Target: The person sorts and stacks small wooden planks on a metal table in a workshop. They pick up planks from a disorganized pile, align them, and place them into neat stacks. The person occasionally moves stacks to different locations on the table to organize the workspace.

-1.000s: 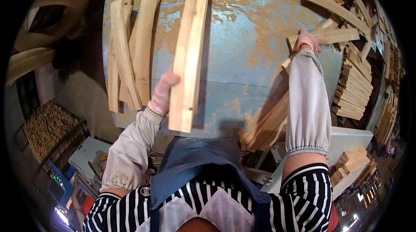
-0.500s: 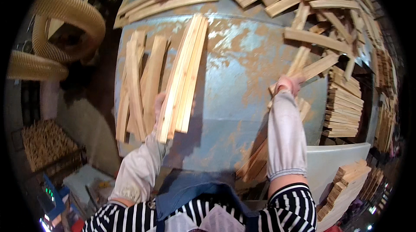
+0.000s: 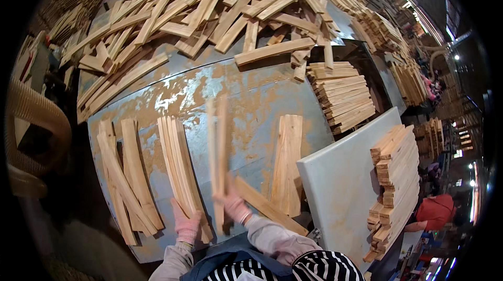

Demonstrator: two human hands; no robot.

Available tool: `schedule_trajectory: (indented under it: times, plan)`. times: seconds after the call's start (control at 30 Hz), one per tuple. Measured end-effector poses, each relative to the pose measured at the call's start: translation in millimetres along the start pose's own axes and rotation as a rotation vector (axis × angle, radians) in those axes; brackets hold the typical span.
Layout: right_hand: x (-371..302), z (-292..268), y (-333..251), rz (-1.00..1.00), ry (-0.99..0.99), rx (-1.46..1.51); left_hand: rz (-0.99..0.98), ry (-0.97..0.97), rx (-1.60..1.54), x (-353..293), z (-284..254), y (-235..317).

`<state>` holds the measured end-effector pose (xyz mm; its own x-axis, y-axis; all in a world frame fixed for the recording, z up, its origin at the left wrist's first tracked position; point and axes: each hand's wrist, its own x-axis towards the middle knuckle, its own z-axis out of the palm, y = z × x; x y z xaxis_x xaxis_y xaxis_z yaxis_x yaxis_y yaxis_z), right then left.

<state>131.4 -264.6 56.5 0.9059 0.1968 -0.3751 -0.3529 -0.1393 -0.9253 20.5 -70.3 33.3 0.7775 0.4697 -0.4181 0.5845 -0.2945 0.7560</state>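
bundle (image 3: 179, 165) sits gathered in left hand's (image 3: 187, 226) grip; right hand (image 3: 233, 206) holds blurred boards (image 3: 222, 144); upper-frame heap (image 3: 195, 9) lies loose.

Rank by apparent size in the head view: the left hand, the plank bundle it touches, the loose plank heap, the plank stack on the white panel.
1. Loose plank heap
2. Plank stack on the white panel
3. Plank bundle
4. Left hand
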Motion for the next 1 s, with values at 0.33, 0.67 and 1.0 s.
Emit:
schedule_trajectory:
  times: [0.33,0.67,1.0]
  plan:
    - [99,-21,47,0.113,-0.465,-0.808,-0.187,0.131,0.530,-17,31,60]
    - [512,-158,-165,-0.008,0.841,0.429,-0.339,0.067,0.655,14,33,103]
    - [349,-139,-90,0.008,0.620,0.062,-0.367,0.019,0.577,5,32,82]
